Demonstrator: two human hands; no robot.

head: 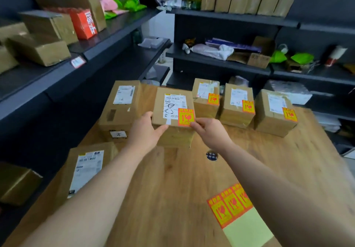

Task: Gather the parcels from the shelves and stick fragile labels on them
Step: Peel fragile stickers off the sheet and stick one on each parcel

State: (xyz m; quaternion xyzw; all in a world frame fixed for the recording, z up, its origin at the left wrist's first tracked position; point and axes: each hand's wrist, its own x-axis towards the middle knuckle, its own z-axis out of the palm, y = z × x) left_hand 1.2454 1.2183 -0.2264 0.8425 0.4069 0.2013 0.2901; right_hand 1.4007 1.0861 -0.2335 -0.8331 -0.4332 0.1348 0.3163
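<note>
Parcel [172, 97] on the worktop [172, 189] gets its fragile label [186, 117]: the left hand [148, 129] grips its near edge and the right hand [209, 131] pinches the label's corner. Three labelled parcels [238, 104] stand beside it, two unlabelled parcels [120, 104] wait at left, and more boxes [38, 51] sit on the shelves [115, 29].

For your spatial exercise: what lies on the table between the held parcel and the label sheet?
Head view: bare tabletop with one small round blue mark.
</note>
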